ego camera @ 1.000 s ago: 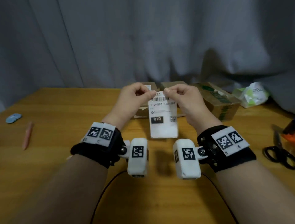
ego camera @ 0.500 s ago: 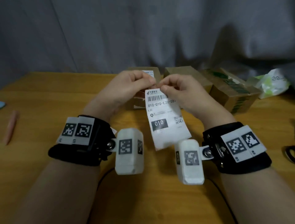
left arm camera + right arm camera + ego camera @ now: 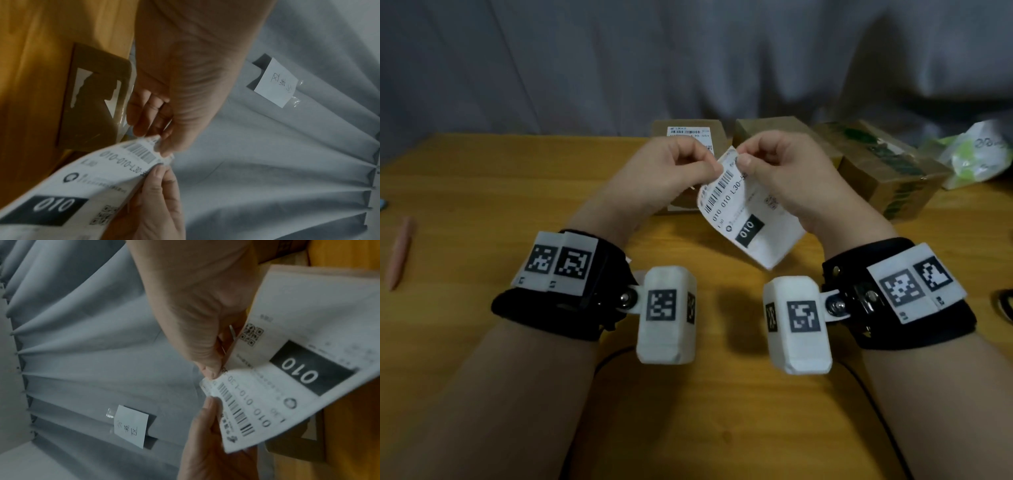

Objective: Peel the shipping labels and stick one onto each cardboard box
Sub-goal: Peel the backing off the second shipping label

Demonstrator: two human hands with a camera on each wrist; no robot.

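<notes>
Shipping label [image 3: 750,219] pinched at its top by both hands above wooden table [image 3: 482,205], grey curtain [image 3: 585,61] behind.

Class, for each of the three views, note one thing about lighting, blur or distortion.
Head view: dim, soft light; the shipping label casts a blurred shadow on the table, and the picture's edges bow. Left wrist view: the label's near end smears; the cardboard box sits in shade. Right wrist view: the print is soft, and the curtain looks evenly grey.

Matt paper label [image 3: 748,212], smooth wooden table [image 3: 482,192].
</notes>
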